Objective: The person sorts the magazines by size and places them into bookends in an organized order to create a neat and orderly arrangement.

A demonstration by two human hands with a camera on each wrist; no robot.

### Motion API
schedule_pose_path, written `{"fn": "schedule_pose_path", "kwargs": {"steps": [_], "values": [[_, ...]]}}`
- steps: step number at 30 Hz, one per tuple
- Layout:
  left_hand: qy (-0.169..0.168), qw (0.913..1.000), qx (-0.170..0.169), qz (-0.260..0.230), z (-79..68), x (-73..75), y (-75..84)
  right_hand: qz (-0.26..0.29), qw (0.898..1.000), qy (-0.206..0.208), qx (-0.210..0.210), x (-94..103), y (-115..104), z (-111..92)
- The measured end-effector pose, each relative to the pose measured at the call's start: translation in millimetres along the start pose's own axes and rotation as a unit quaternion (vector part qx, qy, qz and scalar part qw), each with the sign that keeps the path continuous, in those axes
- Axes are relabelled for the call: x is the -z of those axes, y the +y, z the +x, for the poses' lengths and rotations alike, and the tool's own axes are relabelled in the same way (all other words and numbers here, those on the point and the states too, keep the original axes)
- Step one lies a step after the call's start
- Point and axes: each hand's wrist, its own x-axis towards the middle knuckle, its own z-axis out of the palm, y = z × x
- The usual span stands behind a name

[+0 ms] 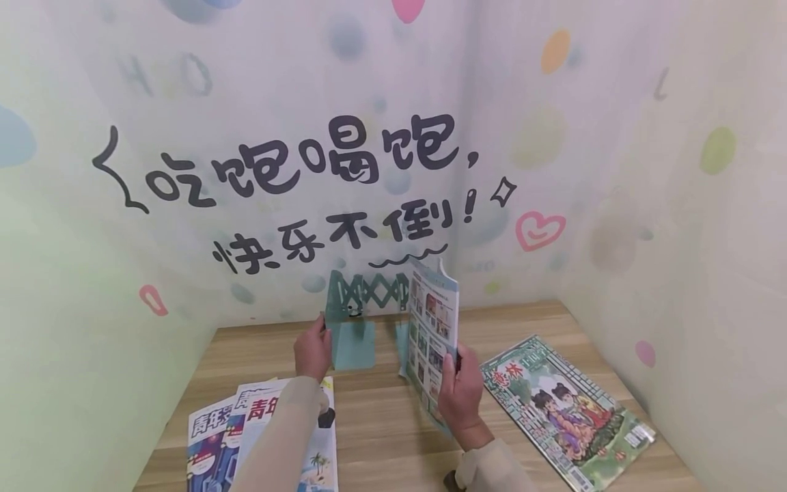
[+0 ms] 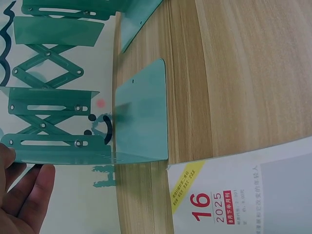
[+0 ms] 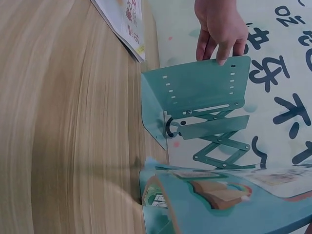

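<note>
A teal metal expandable bookend (image 1: 363,294) with a lattice of crossed bars stands against the back wall. My left hand (image 1: 312,352) pinches the outer edge of its left end plate; the left wrist view shows the fingertips (image 2: 45,183) at that plate. Upright at the bookend's right end is a magazine (image 1: 433,321) with small printed pictures on the side facing left. My right hand (image 1: 462,389) grips its near edge, thumb on the printed side. In the right wrist view the magazine's teal cover (image 3: 229,202) bends slightly and hides part of the bookend's right end.
On the left of the wooden table (image 1: 381,437) lie overlapping magazines (image 1: 212,444), partly under my left forearm. A green illustrated magazine (image 1: 568,410) lies flat on the right. Printed walls (image 1: 381,82) enclose the table at the back and both sides.
</note>
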Motion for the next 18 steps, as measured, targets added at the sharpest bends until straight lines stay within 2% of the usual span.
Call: {"fn": "schedule_pose_path", "kwargs": {"steps": [8,18], "values": [[-0.004,1.0,0.001,-0.001,-0.2,0.9,-0.1,-0.035,0.999,-0.002,-0.016,1.3,4.6,3.0],[-0.007,1.0,0.004,0.0,-0.9,0.8,0.9,-0.064,0.998,0.009,-0.008,7.9,6.5,3.7]]}}
